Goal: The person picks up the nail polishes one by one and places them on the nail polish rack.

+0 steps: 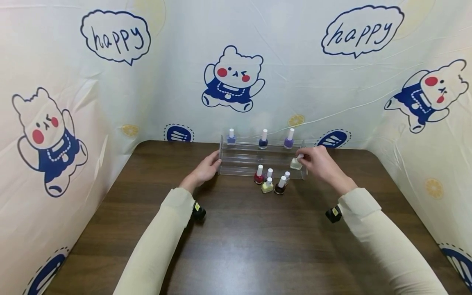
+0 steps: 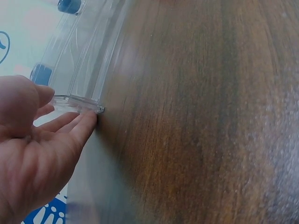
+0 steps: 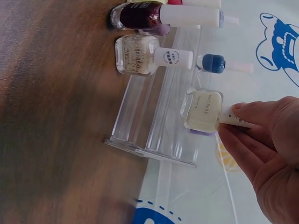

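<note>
My right hand (image 1: 320, 163) pinches the white cap of a pale cream nail polish bottle (image 3: 202, 111) between thumb and fingers. That bottle is held at the right part of a clear tiered acrylic rack (image 1: 254, 157). At the rack's left end, my left hand (image 1: 207, 169) rests its fingertips against the clear end panel (image 2: 78, 103), fingers fairly straight. On the top tier stand a light blue bottle (image 1: 231, 139), a dark blue bottle (image 1: 263, 142) and a purple bottle (image 1: 289, 141).
Before the rack, several more polishes cluster on the wooden table (image 1: 236, 237): a red bottle (image 1: 259, 177), a pale yellow bottle (image 1: 267, 187), a dark bottle (image 1: 280, 188) and a glitter-flecked clear bottle (image 3: 136, 55). A printed cloth (image 1: 166, 82) hangs behind.
</note>
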`<state>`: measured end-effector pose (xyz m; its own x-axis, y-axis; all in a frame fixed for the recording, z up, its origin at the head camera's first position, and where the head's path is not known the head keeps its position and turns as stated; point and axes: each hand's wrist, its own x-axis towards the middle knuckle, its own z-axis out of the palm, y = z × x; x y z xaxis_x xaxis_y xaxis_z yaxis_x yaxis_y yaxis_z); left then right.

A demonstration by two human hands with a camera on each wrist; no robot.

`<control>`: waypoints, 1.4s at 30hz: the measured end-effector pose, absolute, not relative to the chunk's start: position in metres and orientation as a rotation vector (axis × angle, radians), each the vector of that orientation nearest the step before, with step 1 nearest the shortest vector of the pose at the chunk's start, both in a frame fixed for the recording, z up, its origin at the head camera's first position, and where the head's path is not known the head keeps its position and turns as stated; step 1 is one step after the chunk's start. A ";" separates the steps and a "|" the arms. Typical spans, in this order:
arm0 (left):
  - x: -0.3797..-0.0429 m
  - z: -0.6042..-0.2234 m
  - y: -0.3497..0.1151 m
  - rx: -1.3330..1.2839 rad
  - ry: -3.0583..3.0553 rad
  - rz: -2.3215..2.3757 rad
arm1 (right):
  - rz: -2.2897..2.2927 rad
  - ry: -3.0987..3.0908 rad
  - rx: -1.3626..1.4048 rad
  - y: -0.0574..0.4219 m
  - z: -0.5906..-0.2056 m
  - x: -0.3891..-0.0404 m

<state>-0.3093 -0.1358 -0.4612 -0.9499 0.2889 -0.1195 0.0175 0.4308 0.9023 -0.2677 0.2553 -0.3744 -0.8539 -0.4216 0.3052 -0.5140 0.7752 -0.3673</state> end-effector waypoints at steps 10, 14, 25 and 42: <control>-0.308 -0.460 -0.136 0.276 2.428 1.523 | 0.641 -2.719 0.770 0.254 -0.369 -0.272; -0.308 -0.460 -0.136 0.266 2.424 1.522 | 0.630 -2.723 0.756 0.253 -0.367 -0.272; -0.307 -0.461 -0.135 0.279 2.438 1.523 | 0.630 -2.721 0.732 0.253 -0.368 -0.280; -0.306 -0.459 -0.134 0.272 2.440 1.528 | 0.633 -2.752 0.714 0.254 -0.368 -0.289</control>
